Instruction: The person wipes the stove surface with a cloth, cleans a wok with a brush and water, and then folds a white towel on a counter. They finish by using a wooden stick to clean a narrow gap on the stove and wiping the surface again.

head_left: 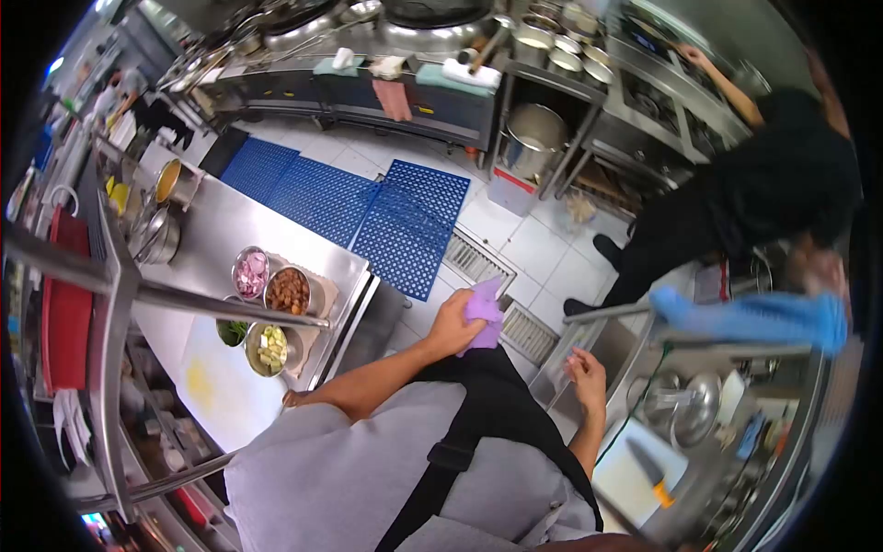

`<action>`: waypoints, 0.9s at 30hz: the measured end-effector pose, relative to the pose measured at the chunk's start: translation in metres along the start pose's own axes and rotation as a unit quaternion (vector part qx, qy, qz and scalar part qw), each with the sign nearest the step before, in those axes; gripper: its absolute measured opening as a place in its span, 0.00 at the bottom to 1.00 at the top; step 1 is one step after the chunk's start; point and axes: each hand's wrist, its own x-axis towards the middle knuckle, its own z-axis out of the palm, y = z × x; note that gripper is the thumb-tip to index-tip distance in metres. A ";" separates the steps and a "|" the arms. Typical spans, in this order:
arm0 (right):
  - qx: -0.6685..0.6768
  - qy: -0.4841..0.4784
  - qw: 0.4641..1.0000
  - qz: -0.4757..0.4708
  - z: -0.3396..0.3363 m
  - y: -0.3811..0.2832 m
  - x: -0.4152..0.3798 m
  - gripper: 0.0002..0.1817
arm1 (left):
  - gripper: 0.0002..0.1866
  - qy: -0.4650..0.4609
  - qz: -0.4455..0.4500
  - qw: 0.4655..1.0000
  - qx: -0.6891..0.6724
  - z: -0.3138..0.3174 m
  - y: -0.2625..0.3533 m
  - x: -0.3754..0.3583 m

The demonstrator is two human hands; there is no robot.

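My left hand (451, 326) is closed around a crumpled purple cloth (482, 317) in front of my black apron. Slightly raised on the other side, my right hand (586, 375) has its fingers loosely bent and apart, with nothing seen in them. Nearest to it lies a knife (647, 460) with a yellow handle, on a white cutting board (625, 488). On the steel counter to my left stand metal bowls of pink chopped pieces (250, 274), brown diced pieces (288, 293), green leaves (232, 332) and pale green chunks (273, 350). A stained white board (230, 391) lies beside them.
A person in dark clothes (773, 193) works at the stove on the right. Blue perforated mats (412, 225) and a drain grate (529, 333) cover parts of the floor. A metal shelf rail (230, 302) crosses above the left counter. Woks (437, 28) line the back.
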 end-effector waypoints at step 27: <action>-0.201 -0.449 0.859 0.143 0.262 -0.060 0.768 0.08 | 0.20 0.720 -0.219 0.561 0.345 -0.395 -0.038 0.179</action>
